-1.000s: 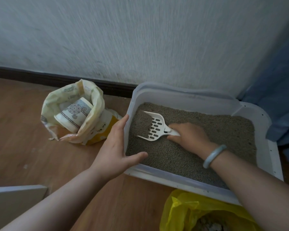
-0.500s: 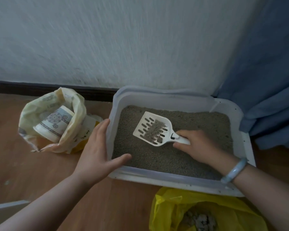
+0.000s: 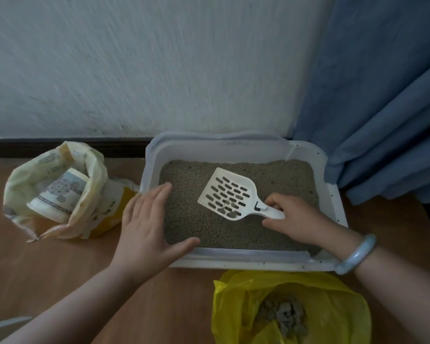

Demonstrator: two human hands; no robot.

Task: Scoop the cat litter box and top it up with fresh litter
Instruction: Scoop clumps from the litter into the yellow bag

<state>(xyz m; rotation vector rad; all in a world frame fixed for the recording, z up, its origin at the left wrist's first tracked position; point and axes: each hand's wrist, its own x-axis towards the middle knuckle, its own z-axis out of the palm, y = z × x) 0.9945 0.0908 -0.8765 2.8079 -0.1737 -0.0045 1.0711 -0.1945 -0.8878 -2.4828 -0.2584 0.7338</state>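
Observation:
A white litter box (image 3: 243, 260) filled with grey litter (image 3: 278, 177) sits on the wooden floor against the wall. My right hand (image 3: 296, 219) grips the handle of a white slotted scoop (image 3: 227, 193), lifted above the litter with a few small clumps left near its heel. My left hand (image 3: 147, 227) rests with straight fingers on the box's front-left corner, thumb along the front rim. A pale litter bag (image 3: 90, 189) stands open to the left, with a patterned paper cup (image 3: 57, 197) inside it.
A yellow plastic bag (image 3: 333, 301) holding scooped clumps (image 3: 283, 316) lies open on the floor just in front of the box. A blue curtain (image 3: 382, 108) hangs at the right, touching the box's far right corner. A dark baseboard (image 3: 60, 146) runs along the wall.
My right hand raised the scoop out of the litter; loose grains sifted through the slots, leaving a few clumps. My left hand stayed on the box corner. The view shifted right.

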